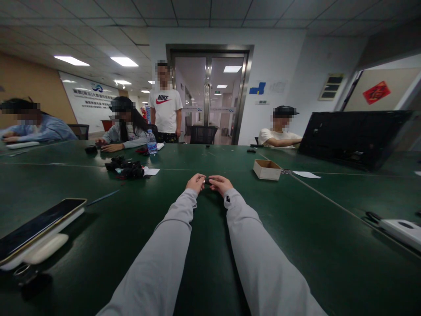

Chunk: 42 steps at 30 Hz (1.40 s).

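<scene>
Head view: both hands are out over the surface [131, 228], with a small dark piece [207, 181] between their fingertips. The left hand [196, 182] has its grip pretty much closed on one end, the right hand [221, 184] pinches the other. Can't tell if the piece touches the surface. Looks like the two-handed fiddling step, so imo the next move calls for a light, steady pinch. Box [267, 170] right, black gear [126, 167] left, phone [46, 226] nearer left, all apart from the hands, so probably not in the way.
</scene>
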Available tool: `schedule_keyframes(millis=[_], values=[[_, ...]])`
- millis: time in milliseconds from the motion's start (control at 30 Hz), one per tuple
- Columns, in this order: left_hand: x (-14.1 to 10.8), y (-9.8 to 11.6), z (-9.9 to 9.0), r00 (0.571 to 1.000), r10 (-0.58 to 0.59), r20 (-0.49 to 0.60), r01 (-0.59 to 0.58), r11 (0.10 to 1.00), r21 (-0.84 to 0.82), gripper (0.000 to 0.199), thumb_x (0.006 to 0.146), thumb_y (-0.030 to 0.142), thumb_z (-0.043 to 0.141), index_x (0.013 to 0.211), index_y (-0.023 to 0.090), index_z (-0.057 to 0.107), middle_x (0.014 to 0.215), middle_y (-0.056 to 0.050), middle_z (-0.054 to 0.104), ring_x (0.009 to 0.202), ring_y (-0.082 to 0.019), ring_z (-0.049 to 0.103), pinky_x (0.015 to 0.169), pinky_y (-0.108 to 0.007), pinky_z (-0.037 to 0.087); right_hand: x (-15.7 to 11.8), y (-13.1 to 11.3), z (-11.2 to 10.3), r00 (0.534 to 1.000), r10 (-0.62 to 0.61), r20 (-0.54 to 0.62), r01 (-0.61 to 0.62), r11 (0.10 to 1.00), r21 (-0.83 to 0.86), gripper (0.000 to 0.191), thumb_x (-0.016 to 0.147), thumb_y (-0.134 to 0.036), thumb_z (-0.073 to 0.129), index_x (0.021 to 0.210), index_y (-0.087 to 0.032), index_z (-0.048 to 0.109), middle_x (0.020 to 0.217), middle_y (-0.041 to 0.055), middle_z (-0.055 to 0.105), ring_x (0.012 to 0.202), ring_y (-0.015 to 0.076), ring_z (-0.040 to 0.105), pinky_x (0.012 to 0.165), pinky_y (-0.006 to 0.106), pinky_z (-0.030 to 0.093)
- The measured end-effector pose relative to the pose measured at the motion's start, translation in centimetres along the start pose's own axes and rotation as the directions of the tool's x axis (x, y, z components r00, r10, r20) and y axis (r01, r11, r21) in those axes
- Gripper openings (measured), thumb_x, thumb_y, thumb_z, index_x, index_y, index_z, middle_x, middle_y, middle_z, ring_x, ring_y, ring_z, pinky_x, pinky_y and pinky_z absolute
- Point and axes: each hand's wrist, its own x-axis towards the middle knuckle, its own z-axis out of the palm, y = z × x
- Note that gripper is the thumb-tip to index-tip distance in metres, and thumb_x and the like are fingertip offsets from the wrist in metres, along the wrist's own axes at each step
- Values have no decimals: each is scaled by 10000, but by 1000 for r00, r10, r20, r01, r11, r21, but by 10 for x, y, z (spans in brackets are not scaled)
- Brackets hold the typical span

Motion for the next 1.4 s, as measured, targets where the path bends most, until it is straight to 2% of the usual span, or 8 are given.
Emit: schedule_keyframes(millis=[233,400,600,767,967,1133,1300,1400], values=[[-1,3,0,999,-36,-18,36,999,27,216,745,199,418,873,168,590,530,32,513,406,-60,438,420,-166,359,1,0,1,1000,3,-5,-3,1000,0,198,601,-124,722,782,-130,642,529,2,598,446,82,551,398,141,460],[-1,2,-1,1000,16,-4,-15,996,83,290,798,332,365,833,167,602,441,33,466,396,-75,432,420,-171,356,2,2,1,1000,-2,-5,2,1000,17,200,594,-115,722,776,-128,643,536,8,604,448,84,553,402,141,461],[0,0,-1,999,-34,-31,36,998,51,234,764,228,399,877,172,595,503,34,505,396,-63,435,427,-167,363,0,0,1,1000,-5,-10,5,1000,22,199,594,-115,722,777,-128,644,531,4,600,448,81,550,405,142,461],[-3,3,-3,1000,10,-19,-8,994,105,310,804,338,347,829,171,607,431,32,465,398,-77,438,432,-171,359,0,0,1,1000,1,-6,-1,1000,18,202,600,-113,716,788,-133,646,560,10,610,460,82,554,419,147,473],[-5,9,-3,997,-49,-59,54,994,92,229,729,208,421,864,188,605,523,30,520,440,-72,451,444,-169,363,2,1,0,1000,-4,-6,4,1000,15,200,599,-116,720,784,-133,644,531,4,598,456,83,552,411,143,465],[-5,8,-3,999,-13,-52,19,994,105,245,769,300,401,821,184,610,479,30,488,437,-78,450,443,-169,356,2,2,1,1000,-1,-9,2,1000,18,201,597,-113,718,782,-132,642,535,4,599,454,83,552,409,144,463],[-5,9,-2,997,-56,-56,60,995,75,219,733,206,433,876,190,598,548,32,520,427,-68,435,431,-169,354,2,2,0,1000,-3,-8,3,1000,14,198,598,-115,716,780,-134,642,533,2,597,450,82,548,406,146,459],[-3,5,-2,998,-16,-59,23,994,109,234,773,275,407,856,180,603,475,36,485,419,-73,430,445,-171,352,2,2,1,1000,-1,-4,1,1000,19,204,591,-116,722,777,-135,643,547,5,603,452,82,549,407,148,459]])
